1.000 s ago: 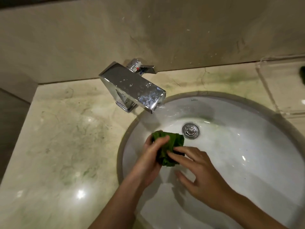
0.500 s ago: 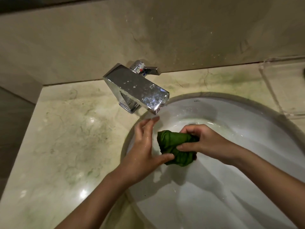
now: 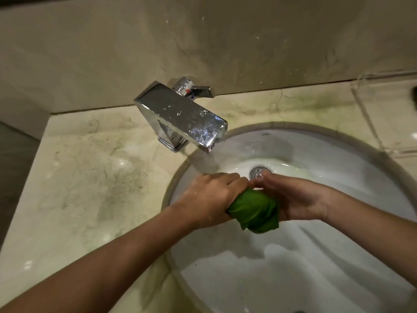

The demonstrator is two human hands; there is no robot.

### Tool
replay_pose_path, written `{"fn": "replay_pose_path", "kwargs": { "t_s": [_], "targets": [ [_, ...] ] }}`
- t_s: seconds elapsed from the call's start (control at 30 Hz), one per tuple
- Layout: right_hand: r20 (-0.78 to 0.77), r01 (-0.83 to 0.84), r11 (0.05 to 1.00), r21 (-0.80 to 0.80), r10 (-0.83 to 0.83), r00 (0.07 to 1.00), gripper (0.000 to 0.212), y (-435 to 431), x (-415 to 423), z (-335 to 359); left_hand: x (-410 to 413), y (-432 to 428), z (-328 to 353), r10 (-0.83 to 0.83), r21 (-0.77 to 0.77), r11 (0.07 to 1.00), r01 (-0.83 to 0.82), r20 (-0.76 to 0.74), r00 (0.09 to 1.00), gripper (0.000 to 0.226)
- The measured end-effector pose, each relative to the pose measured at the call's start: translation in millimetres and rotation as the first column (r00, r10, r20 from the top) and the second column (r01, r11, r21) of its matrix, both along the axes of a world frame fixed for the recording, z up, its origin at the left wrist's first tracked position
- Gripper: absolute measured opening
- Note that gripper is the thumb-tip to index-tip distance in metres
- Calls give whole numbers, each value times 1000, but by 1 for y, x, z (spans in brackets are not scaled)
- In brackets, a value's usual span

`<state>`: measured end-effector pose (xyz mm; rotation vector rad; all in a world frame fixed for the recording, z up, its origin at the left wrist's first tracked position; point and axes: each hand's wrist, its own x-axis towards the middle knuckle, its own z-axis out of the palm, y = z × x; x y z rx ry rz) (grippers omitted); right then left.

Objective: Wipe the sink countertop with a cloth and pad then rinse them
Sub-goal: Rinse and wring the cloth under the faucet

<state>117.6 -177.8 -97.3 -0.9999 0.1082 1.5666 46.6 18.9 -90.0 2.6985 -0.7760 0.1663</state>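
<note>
Both gripped it: left hand [image 3: 209,197] and right hand [image 3: 297,199] squeezed the bunched cloth [image 3: 255,211] between them, over the sink [image 3: 338,159], near the drain [image 3: 260,172].

— What's behind the tap [image 3: 180,118]?
— A beige stone wall [image 3: 225,41], veined and flecked with pale spots.
— And right of the tap?
— A clear tray [image 3: 390,114] against that wall.
— Left?
— The marble counter [image 3: 90,177], light glinting off it; past its edge, something dark grey, too dim to tell.
</note>
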Motion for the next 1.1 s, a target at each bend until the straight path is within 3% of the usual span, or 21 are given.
{"fn": "replay_pose_path", "kwargs": {
  "t_s": [0.07,0.13,0.17,0.23,0.27,0.33,0.4,0.47,0.57,0.6,0.67,0.73,0.77,0.87,0.93,1.0,1.03,1.07,1.1],
  "targets": [
    [-101,-174,980,93,183,978,83,9,-2,2,6,0,1,-85,71,994,80,79,993,19],
    [-3,-373,925,71,374,927,83,18,-4,5,8,1,-1,-151,128,982,137,108,983,14],
    [69,-428,903,-25,429,901,70,23,-5,9,8,2,-2,-167,162,975,152,86,982,14],
    [210,-392,881,-266,450,868,32,31,-10,11,6,3,-9,-139,251,959,129,23,990,25],
    [276,-350,867,-355,455,847,23,34,-13,11,5,2,-11,-106,300,948,107,-21,994,37],
    [402,-262,839,-477,473,784,27,39,-18,7,6,-7,-9,-13,366,929,63,-138,990,43],
    [529,-141,811,-567,490,693,28,44,-22,5,12,-18,-4,99,376,927,1,-246,964,28],
    [651,-6,752,-659,575,495,25,48,-23,4,19,-24,-5,198,419,905,-70,-268,943,20],
    [616,153,613,-775,787,-35,12,48,-18,1,26,-30,-5,347,451,876,-173,-337,876,14],
    [586,175,620,-765,783,-208,5,48,-15,-2,27,-32,-6,408,430,876,-218,-419,811,14],
    [494,192,652,-734,706,-507,18,45,-10,-12,28,-34,-9,437,286,897,-336,-680,589,15],
    [535,155,727,-669,617,-577,36,39,-2,-16,27,-33,-13,264,62,860,-506,-903,339,20],
    [560,141,765,-629,571,-600,40,36,1,-19,26,-34,-13,171,-9,825,-564,-949,264,25],
    [507,141,813,-565,476,-718,37,32,4,-23,22,-36,-11,35,-69,770,-634,-988,150,32],
    [497,133,817,-560,461,-735,36,29,5,-25,20,-38,-11,9,-73,755,-651,-993,121,33],
    [483,156,799,-581,492,-724,40,30,0,-22,19,-40,-10,50,-62,762,-645,-987,154,33],
    [491,175,780,-600,532,-689,41,31,-3,-18,19,-39,-9,110,-53,776,-628,-970,217,32],
    [506,185,747,-639,589,-630,39,30,-5,-12,19,-38,-7,205,-18,817,-577,-925,319,29],
    [557,148,713,-685,644,-525,33,28,-5,-2,19,-36,-5,324,71,878,-474,-818,476,21]
  ]
}}
